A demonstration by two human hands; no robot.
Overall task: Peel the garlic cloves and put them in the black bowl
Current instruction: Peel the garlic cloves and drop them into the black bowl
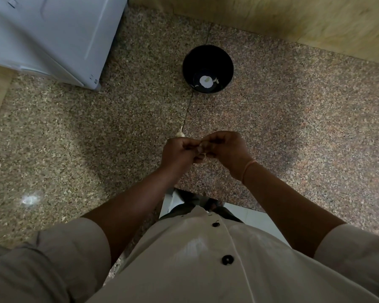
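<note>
Cream shirt [206,259] fills the foreground; above it both hands meet over the speckled table [74,138]. Left hand [179,153] and right hand [224,149] each close their grip on 1 garlic clove [202,155], probably to pull skin away. More garlic [180,133] lies just beyond. Farther off, the black bowl [207,68] already holds pale pieces.

No readable text, label, brand, number or sign shows on anything in this view.
</note>
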